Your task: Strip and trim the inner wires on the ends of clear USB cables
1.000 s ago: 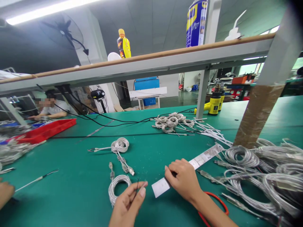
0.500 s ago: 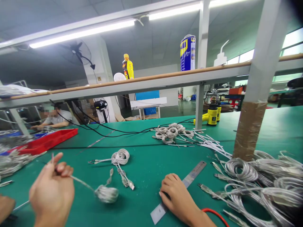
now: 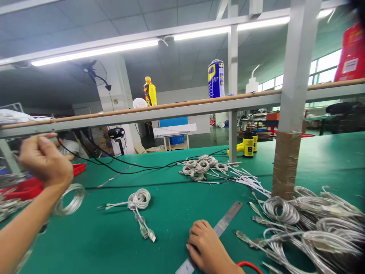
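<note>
My left hand is raised at the far left, fingers closed on a clear cable whose coil dangles below my wrist. My right hand lies on the green mat at the bottom centre, fingers curled over a steel ruler that runs up to the right. A coiled cable with USB plugs lies on the mat between my hands.
A heap of clear coiled cables fills the right side beside a taped post. More coils lie farther back, with a yellow heat gun. A red tray sits at left. A shelf carries a bottle and a spray can.
My left hand has swung up and to the left, lifting the coiled cable off the mat. My right hand has stayed on the ruler. The view has tilted upward.
</note>
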A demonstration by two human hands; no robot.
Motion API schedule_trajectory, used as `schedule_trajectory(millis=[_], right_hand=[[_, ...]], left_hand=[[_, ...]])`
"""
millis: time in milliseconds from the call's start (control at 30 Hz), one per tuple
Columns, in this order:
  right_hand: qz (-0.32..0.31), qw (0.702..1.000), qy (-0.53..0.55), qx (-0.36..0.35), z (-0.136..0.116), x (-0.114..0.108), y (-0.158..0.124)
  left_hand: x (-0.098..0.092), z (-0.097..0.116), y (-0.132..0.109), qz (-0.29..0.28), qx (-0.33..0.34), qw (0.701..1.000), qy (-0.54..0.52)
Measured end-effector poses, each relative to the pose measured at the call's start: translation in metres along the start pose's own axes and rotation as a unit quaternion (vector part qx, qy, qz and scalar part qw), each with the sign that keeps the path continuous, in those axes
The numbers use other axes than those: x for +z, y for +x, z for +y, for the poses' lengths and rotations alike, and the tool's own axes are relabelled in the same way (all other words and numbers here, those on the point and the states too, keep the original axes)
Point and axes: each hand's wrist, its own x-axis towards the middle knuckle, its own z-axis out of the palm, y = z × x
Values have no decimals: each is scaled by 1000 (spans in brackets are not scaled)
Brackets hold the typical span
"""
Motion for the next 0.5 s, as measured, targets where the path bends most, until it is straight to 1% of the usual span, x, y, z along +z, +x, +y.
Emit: schedule_trajectory(millis=[67,100,133,167,200,267,300,367,400,433,500], right_hand=[[-6,1000,2,0,-1,1,1],[-10,1000,2,1,-1,1,1],[-13,1000,0,1,-1,1,1],[-16,1000,-3,2,-2,0,1],[-19,1000,-7,3,-2,0,1],[-27,1000,-15,3,-1,0,1],[-32,999,-19,2,-1,0,1],[-40,999,-24,3,-1,0,1],[-44,999,-26,4,-1,0,2],[-48,998,-28,6,-1,1,2],[-55,998,-32,7,-1,2,3]], left_hand=[[20,-8,-7,32,-10,999,34],[33,-15,-15,14,-9,999,50],[49,-22,-26,-28,-4,997,65],[65,-31,-39,-90,4,993,82],[81,-39,-55,-136,1,985,103],[109,-55,-90,-200,-9,969,143],[118,-61,-108,-228,-9,961,157],[130,-68,-139,-274,20,947,167],[133,-69,-151,-296,50,939,165],[135,-69,-160,-320,95,927,169],[138,-67,-167,-356,186,896,188]])
